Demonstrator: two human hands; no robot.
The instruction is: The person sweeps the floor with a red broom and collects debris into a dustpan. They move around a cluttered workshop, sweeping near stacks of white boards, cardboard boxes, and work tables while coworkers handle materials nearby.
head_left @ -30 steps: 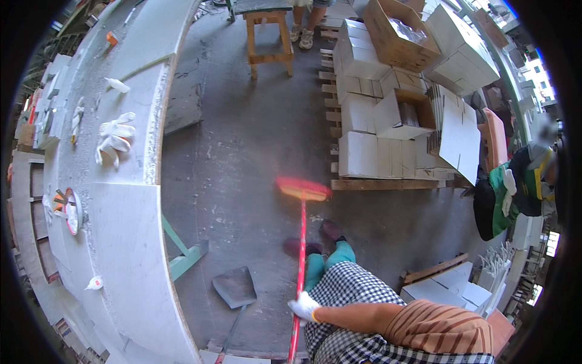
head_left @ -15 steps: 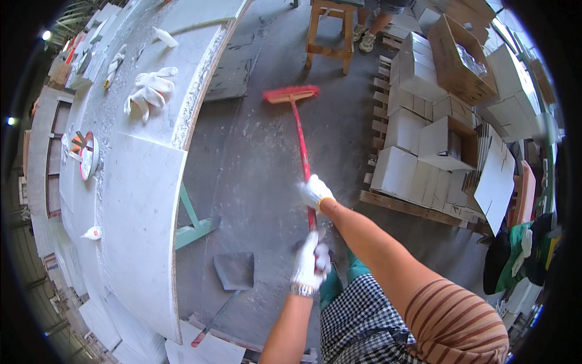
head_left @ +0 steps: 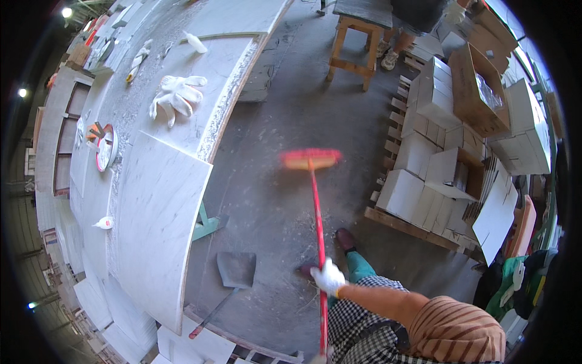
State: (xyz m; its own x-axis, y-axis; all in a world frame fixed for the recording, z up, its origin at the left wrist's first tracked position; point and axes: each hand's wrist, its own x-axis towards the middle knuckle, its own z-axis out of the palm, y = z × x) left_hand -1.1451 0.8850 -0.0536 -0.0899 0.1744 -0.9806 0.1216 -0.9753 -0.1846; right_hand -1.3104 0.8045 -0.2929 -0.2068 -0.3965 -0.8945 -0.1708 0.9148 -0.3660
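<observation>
- Broom (head_left: 311, 159) out ahead of the person's shoes, its red head blurred, at or just above the wide grey floor (head_left: 254, 200); which, I cannot tell from here.
- Long worktable (head_left: 160, 212) down the left side, topped with pale, faintly veined slabs.
- White boxes (head_left: 414, 156) stacked on a wooden pallet (head_left: 412, 229) over to the right, an open brown carton (head_left: 480, 100) on top.
- Wooden stand (head_left: 350, 51) at the far end, another person's legs (head_left: 401, 43) close by.
- Grey dustpan (head_left: 237, 269) on the floor beside the worktable, well apart from the broom's head.
- Right hand (head_left: 329, 278), white-gloved, fingers wrapped around the red handle.
- Left hand (head_left: 320, 359), seemingly, just a pale sliver at the lower edge beside the handle; I cannot tell how its fingers stand.
- Loose white gloves (head_left: 177, 99) lying on a slab.
- Small white bottle (head_left: 104, 222) nearer the person, on the worktable.
</observation>
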